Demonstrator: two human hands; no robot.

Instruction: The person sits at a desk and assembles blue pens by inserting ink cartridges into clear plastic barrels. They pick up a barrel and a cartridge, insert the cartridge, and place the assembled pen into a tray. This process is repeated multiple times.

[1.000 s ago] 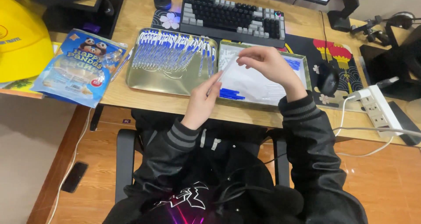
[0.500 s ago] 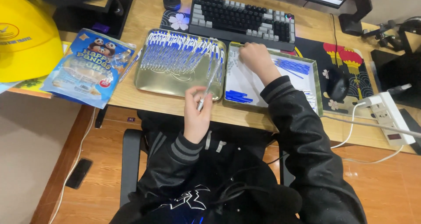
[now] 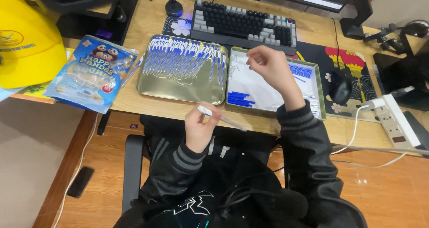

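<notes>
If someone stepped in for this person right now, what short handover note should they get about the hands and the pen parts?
Left hand: raised over the desk edge, holding a slim clear pen barrel with a white end.
Right hand: lifted above the right tray, fingertips pinched; whether they grip anything is too small to tell.
Left tray, gold metal: one long row of pens with blue caps along its far side.
The right tray holds a white sheet, a small pile of blue parts at its near left, more blue pieces far right.
Done: the filled row. Left: the loose parts in the right tray.
</notes>
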